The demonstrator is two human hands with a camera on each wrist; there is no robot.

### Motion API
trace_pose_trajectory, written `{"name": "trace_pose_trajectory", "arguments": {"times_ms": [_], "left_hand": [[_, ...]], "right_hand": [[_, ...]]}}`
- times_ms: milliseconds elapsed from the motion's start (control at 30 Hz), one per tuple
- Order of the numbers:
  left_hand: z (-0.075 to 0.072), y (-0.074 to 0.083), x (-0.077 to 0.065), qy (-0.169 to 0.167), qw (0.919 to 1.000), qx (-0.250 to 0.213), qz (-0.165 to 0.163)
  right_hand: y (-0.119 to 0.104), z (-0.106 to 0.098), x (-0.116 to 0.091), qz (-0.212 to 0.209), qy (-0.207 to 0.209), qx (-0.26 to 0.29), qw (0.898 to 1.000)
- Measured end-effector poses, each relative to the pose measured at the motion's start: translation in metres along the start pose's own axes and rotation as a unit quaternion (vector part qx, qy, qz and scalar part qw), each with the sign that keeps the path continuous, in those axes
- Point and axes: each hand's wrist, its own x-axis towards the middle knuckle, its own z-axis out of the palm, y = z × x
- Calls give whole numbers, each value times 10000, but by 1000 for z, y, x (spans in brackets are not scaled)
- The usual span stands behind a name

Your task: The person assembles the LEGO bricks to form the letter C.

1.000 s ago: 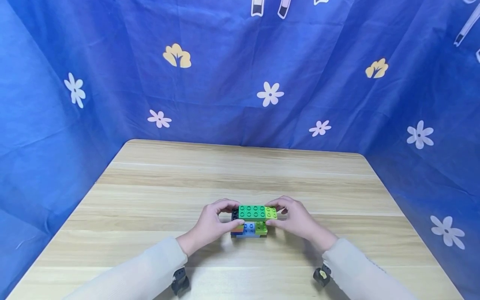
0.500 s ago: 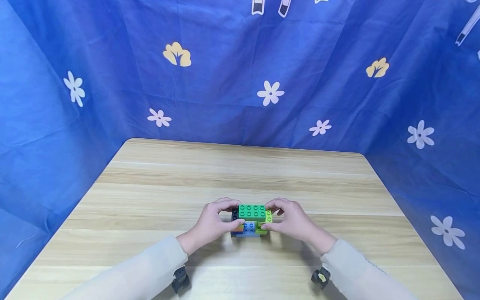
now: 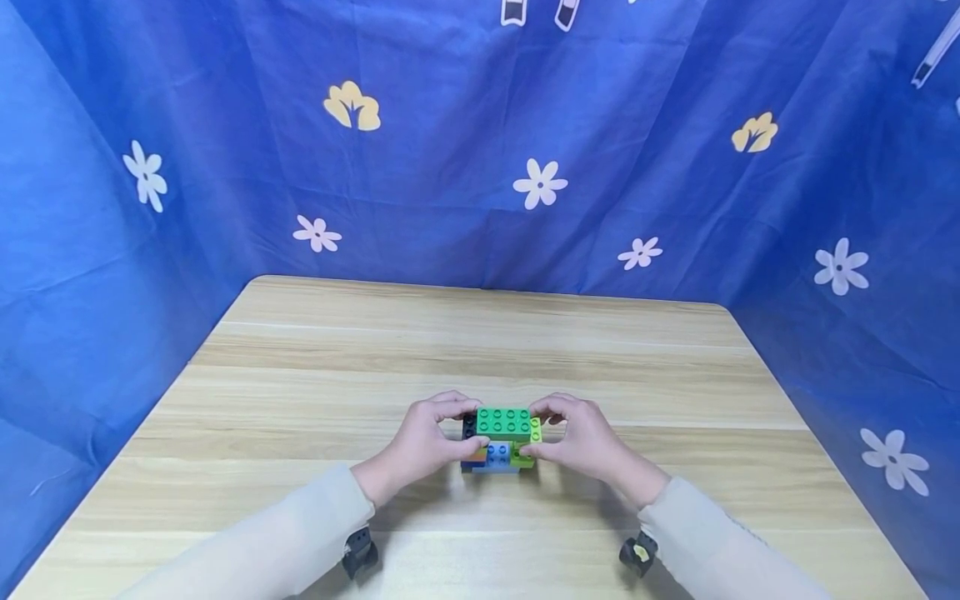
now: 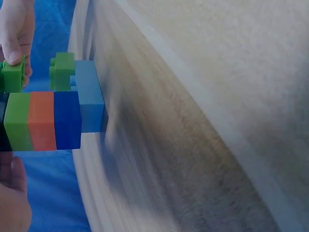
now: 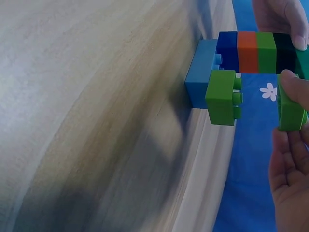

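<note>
A stack of toy building bricks stands on the table. A light blue brick [image 5: 202, 67] forms its base. At its left end rise dark blue [image 4: 67, 120], orange [image 4: 42, 121], lime [image 4: 18, 122] and black [image 3: 469, 427] bricks, topped by a long green brick [image 3: 504, 422] reaching right. My left hand [image 3: 431, 433] grips the upper left end, thumb at the front. A lower lime brick [image 5: 221, 97] sits on the base's right end. Above it, with a gap between, my right hand [image 3: 579, 433] pinches another lime brick [image 5: 291, 111], which is partly under the long brick's right end.
The wooden table [image 3: 300, 375] extends around the bricks. A blue curtain [image 3: 450, 167] with flower prints hangs behind and at both sides. Dark wrist cameras sit below each sleeve, the left camera [image 3: 360, 552] and the right camera [image 3: 638, 552].
My right hand has shifted slightly left with its lime brick, so less of that brick shows beyond the long green one. My left hand keeps its hold on the stack.
</note>
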Motion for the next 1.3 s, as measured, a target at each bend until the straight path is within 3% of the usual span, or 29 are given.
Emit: {"name": "trace_pose_trajectory", "arguments": {"times_ms": [433,600,767,1000,1300], "left_hand": [[-6,8,5,-253,9996,78,-16],[-6,8,5,-215,9995,171,154],[-6,9,6,-283,9994,156,92],[-6,10,6,-329,9992,215,35],[-7,9,4,-273,9987,416,-103]], "right_hand": [[1,-1,0,-287,148,-101,9994],[0,-1,0,-133,204,132,9996],[0,0,-2,-73,306,392,9987],[3,1,-3,-410,431,390,9975],[6,1,-2,-819,267,32,9963]]}}
